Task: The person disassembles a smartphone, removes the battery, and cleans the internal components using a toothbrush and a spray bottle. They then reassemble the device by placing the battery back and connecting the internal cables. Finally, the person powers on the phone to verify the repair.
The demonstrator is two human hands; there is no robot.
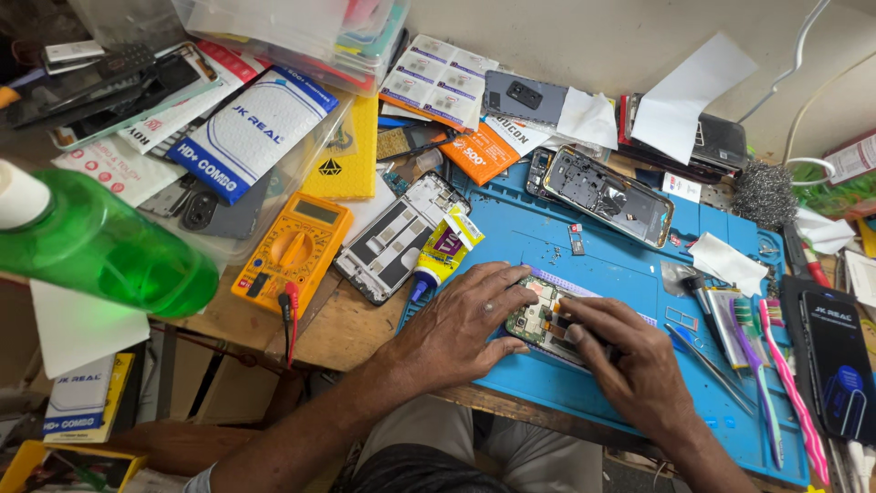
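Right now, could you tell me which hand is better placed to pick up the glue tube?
Left, probably. The left hand lies just below the glue tube, while the right hand sits farther away, fingertips on the circuit board.

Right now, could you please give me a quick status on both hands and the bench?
Left hand flat, steadying circuit board. Right hand pinched at board's edge; contents unclear. Glue tube and tweezers close by on blue mat.

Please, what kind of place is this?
Probably a phone repair bench: both hands work on a small circuit board on a blue repair mat, with an opened phone and a yellow multimeter nearby.
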